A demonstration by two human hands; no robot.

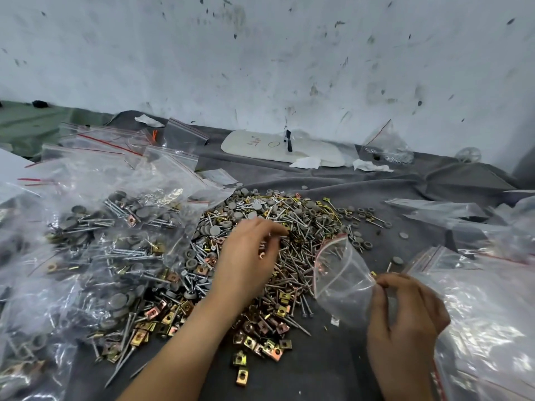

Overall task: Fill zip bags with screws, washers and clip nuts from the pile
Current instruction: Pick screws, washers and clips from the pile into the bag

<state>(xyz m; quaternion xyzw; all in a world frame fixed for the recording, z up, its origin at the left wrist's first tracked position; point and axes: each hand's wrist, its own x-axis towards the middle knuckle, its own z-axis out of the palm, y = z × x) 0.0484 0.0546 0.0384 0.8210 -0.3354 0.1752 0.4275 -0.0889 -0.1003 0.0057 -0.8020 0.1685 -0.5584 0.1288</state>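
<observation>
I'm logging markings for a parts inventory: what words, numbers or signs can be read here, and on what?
"O" (or zero): hand-drawn ring on the white board by the wall.
Red handwriting beside it, same board: a scrawl, not readable.
Zip bag pinched by the right hand: no print, only a red seal strip.
Other bags and the pile: nothing readable.

Head view (wide-angle) looks forward and down, close over the pile [295, 250]; wall [260, 53] beyond.

Filled bags [95, 235] lie left of the pile [278, 256].
</observation>
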